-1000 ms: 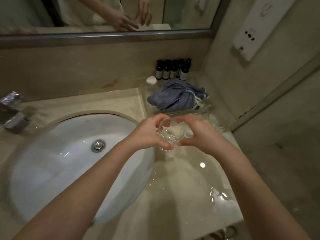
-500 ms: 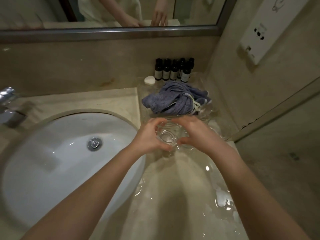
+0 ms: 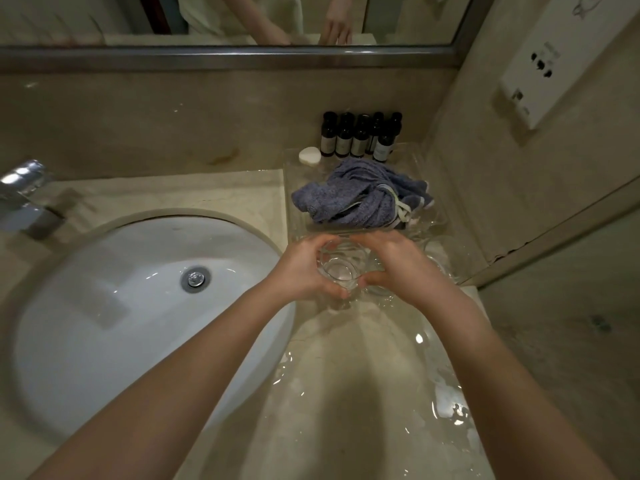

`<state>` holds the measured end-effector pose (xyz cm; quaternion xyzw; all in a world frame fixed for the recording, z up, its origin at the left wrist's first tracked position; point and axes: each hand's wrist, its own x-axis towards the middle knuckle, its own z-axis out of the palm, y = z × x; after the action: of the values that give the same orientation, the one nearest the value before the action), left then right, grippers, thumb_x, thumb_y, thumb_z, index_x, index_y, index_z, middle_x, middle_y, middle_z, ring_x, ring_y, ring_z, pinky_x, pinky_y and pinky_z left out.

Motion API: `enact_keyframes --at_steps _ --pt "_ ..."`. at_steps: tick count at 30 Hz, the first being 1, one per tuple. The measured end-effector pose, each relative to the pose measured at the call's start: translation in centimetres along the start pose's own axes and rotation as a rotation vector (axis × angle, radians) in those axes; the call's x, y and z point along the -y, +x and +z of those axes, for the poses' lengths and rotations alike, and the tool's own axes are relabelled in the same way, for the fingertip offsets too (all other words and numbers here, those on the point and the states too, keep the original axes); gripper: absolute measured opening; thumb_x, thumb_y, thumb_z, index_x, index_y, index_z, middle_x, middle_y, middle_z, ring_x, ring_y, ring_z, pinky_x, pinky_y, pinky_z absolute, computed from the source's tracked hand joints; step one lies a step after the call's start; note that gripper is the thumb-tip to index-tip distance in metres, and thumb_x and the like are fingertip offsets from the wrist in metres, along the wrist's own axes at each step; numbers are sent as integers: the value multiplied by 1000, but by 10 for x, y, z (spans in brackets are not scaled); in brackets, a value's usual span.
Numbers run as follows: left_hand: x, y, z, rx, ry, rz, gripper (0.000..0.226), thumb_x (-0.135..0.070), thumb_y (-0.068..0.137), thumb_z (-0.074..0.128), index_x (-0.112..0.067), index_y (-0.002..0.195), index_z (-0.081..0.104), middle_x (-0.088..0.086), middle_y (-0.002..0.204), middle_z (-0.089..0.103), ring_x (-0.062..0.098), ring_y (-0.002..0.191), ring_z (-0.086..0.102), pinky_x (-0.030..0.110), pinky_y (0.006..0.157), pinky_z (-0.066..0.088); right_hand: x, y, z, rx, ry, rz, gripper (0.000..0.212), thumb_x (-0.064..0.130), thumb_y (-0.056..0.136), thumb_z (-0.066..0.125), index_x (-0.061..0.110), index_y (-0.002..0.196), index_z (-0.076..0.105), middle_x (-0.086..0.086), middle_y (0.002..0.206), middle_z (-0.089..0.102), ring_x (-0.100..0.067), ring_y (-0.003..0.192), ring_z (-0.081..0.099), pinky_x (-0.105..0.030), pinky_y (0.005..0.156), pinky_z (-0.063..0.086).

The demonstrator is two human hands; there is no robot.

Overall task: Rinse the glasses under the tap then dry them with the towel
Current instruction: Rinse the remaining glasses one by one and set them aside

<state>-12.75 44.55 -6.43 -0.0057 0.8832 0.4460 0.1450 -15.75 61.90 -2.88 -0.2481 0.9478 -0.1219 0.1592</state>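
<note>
A clear drinking glass (image 3: 337, 271) stands upright on the wet counter, right of the basin. My left hand (image 3: 300, 271) curls round its left side and my right hand (image 3: 403, 265) curls round its right side, thumbs near its front. A second clear glass (image 3: 438, 258) stands just right of my right hand, hard to make out. The crumpled blue towel (image 3: 360, 197) lies behind the glass on a clear tray (image 3: 294, 168). The chrome tap (image 3: 24, 199) is at the far left, with no water running.
The white basin (image 3: 104, 306) with its metal drain (image 3: 195, 278) fills the left. Several dark small bottles (image 3: 360, 136) and a white soap (image 3: 309, 155) stand by the back wall. Puddles cover the counter (image 3: 346, 393) in front. A wall rises close on the right.
Both hands with the glass have moved a little away from me, toward the tray and towel, and lower onto the counter. The grip is unchanged.
</note>
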Motion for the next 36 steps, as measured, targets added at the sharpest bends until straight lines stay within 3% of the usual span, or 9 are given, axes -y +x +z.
enact_keyframes --at_steps 4,7,12,15,21,23,27,31,36 --pt "1 -1 1 2 11 20 93 -17 53 96 -16 135 53 0 132 59 11 109 56 13 88 40 4 -2 -3 -5 -5 11 75 24 75 80 22 142 46 -3 136 56 -22 126 48 -29 103 33" --pt "0 1 0 32 49 24 97 -21 53 96 -15 138 51 1 135 57 16 115 57 20 93 43 9 -3 -8 19 -41 17 74 23 76 80 20 141 46 -3 137 55 -21 126 48 -26 101 32" --pt "0 -5 -20 124 208 46 94 -22 58 94 -13 140 48 2 135 56 21 122 53 20 91 40 23 0 -18 90 -267 39 71 31 77 78 15 138 46 -7 132 56 -26 122 50 -37 103 38" --pt "17 -17 -51 205 397 -5 88 -25 64 91 -14 140 48 6 140 52 23 124 51 23 91 39 49 1 -25 69 -300 -13 70 24 81 75 13 142 42 -10 138 51 -28 127 46 -37 104 36" --pt "71 -70 -146 313 580 -201 78 -26 68 88 -18 136 51 1 132 51 26 115 57 35 90 50 155 24 -6 170 -271 -116 64 18 82 74 12 139 43 -10 134 51 -29 121 49 -37 95 45" --pt "91 -97 -179 298 628 -227 73 -27 69 88 -17 133 54 2 131 53 23 116 56 32 91 48 195 34 8 202 -250 -136 65 17 81 76 13 138 44 -9 133 52 -28 118 51 -37 92 46" --pt "138 -164 -249 227 609 -294 70 -26 73 85 -15 135 53 2 133 53 20 117 53 22 75 44 284 50 43 253 -233 -232 64 15 81 76 14 136 45 -8 130 54 -28 116 53 -36 90 46" --pt "179 -224 -297 189 590 -369 74 -29 71 86 -15 136 52 4 131 54 21 116 52 28 92 44 366 59 76 305 -234 -352 67 16 83 74 15 141 41 -8 131 53 -27 117 52 -36 90 46" --pt "220 -282 -324 150 523 -439 76 -28 69 87 -20 135 51 -1 132 53 17 115 51 28 89 44 443 60 112 354 -219 -458 68 17 81 76 14 140 42 -10 129 55 -28 116 53 -40 90 47"
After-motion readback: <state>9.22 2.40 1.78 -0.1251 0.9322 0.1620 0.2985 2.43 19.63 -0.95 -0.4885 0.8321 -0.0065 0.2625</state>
